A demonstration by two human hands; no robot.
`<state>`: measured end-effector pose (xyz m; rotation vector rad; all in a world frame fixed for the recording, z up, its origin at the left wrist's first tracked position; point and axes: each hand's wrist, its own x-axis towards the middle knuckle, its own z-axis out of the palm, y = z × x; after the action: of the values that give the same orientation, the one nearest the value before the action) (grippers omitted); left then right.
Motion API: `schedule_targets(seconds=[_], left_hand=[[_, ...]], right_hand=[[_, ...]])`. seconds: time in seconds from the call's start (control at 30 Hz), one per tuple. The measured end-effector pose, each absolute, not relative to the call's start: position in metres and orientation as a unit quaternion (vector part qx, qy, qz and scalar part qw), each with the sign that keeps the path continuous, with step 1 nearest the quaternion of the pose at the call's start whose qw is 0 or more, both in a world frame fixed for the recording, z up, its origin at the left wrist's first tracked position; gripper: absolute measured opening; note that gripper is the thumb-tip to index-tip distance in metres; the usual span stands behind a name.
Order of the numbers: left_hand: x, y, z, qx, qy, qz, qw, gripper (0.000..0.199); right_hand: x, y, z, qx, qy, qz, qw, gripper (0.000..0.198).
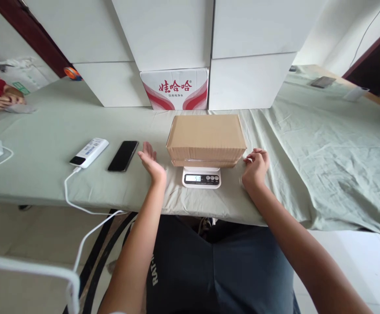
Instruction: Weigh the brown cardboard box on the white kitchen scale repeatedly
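Note:
A brown cardboard box (208,136) rests on a small white digital scale (201,186), covering its weighing plate. The scale's lit display appears to read 51, with several round buttons beside it. To the left of the box, my left hand (152,161) is open, palm turned toward the box and fingers stretched, apart from it. My right hand (256,168) lies on the cloth just right of the box, its fingers loosely bent and somewhat apart, holding nothing. Whether a fingertip touches the box's side is hard to see.
A black phone (123,156) and a white power bank (89,152) with a cable lie to the left. White panels and a printed carton (178,89) stand behind. Another person's hands (3,100) are at far left. Green cloth (310,174) covers the table, wrinkled on the right.

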<state>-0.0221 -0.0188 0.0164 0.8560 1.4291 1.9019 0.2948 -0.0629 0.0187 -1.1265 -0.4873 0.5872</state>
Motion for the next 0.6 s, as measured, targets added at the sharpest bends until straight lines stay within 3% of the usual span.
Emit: schedule_targets(seconds=[0.47, 0.6], left_hand=[[-0.022, -0.014, 0.018, 0.294, 0.545, 0.719, 0.316, 0.104], [-0.028, -0.011, 0.011, 0.315, 0.554, 0.701, 0.32, 0.114]], right_hand=[[0.294, -0.064, 0.023, -0.51, -0.229, 0.296, 0.775, 0.013], [0.293, -0.065, 0.025, -0.487, -0.233, 0.314, 0.781, 0.013]])
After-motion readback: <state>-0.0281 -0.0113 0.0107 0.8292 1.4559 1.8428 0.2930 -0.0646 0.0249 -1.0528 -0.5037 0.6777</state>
